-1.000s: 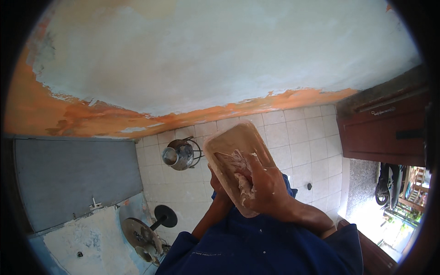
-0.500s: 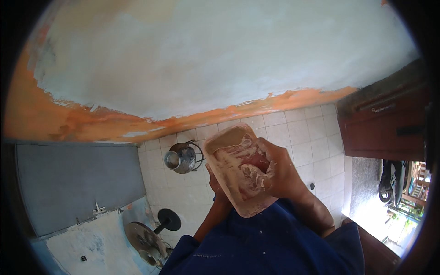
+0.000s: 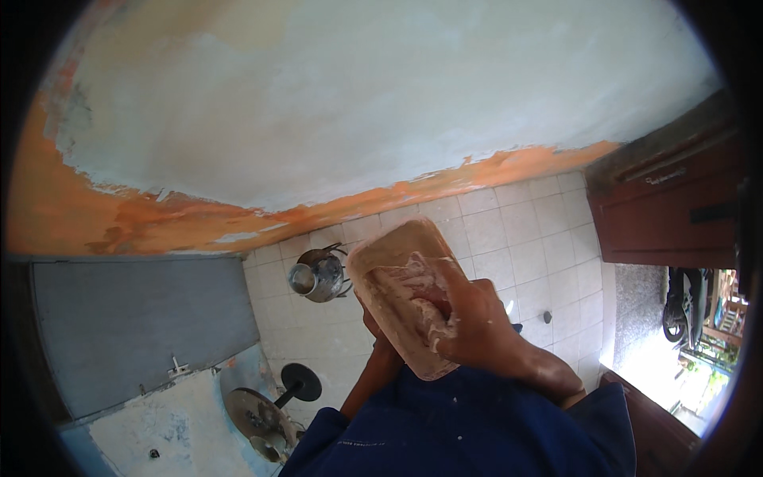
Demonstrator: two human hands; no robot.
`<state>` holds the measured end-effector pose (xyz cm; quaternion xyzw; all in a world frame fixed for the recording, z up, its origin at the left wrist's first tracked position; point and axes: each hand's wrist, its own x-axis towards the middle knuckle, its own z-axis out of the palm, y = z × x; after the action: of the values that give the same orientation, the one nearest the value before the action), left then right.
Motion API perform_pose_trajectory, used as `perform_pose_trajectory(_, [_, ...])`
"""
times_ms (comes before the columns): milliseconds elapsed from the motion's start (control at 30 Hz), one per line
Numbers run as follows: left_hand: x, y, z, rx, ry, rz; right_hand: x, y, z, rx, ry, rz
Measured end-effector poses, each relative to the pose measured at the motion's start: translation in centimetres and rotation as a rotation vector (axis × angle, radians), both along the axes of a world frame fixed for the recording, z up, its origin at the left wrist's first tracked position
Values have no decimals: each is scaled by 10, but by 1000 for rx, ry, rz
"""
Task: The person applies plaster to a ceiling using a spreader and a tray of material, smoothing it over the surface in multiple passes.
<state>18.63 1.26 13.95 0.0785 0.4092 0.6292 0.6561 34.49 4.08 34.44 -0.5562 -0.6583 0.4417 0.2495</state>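
Observation:
A worn, rectangular light-brown plastic tub (image 3: 392,241), smeared with whitish paste, is held in front of my body. My left hand (image 3: 369,316) grips its left side, mostly hidden behind it. My right hand (image 3: 465,318) reaches over the inside from the right, fingers bent down into the pale, wet paste. Whatever those fingers hold, if anything, is hidden by the paste and the hand.
Beyond the tub, a patchy white-and-orange wall (image 3: 381,95) meets the tiled floor (image 3: 524,230). A metal pot in a stand (image 3: 316,277) and a round metal stand (image 3: 253,413) are left. A grey panel (image 3: 143,334) is at far left; a red-brown door (image 3: 660,226) and motorbike (image 3: 685,306) are right.
My right hand has shifted within the tub, moving slightly up and back down, and the tub's angle has changed a little. My view has moved slightly, shifting the surroundings.

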Motion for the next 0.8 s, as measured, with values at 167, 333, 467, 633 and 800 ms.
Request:
perform_pose_trajectory(167, [-1,-3,3,6,7,-10,5,-1,7,-21,-3,51])
perform_pose_trajectory(333, [1,0,5,12,8,-36,-16,0,-6,18,-110,91])
perform_pose_trajectory(467, [2,0,4,17,10,-35,-6,-1,-1,20,-112,44])
perform_pose_trajectory(633, [4,4,5,27,4,-49,-8,2,2,79,-112,61])
perform_pose_trajectory(800, [6,5,8,36,-2,-51,-4,0,6,47,-159,53])
